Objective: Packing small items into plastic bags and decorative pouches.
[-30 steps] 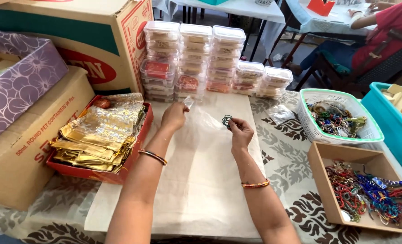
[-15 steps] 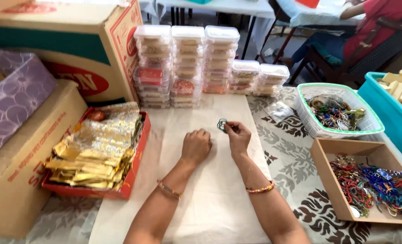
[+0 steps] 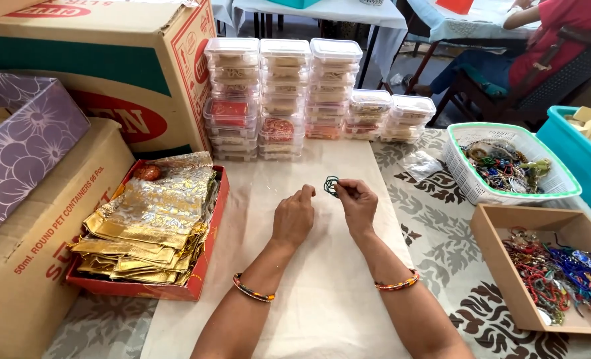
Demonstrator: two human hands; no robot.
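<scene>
Right hand (image 3: 358, 203) pinching small dark green thread loop (image 3: 331, 186) in fingertip grip, lifting it just above paper-covered desk (image 3: 309, 292) for handling. Left hand (image 3: 294, 216) curling loosely closed beside it, holding nothing visible. Red tray of gold pouches (image 3: 150, 229) lying left, within reach.

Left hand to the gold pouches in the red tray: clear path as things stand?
Probably yes. The left hand is empty-looking and rests on the cloth just beside the red tray; nothing lies between it and the gold pouches, which sit open on top. Only the right hand holds the small dark loop.
</scene>
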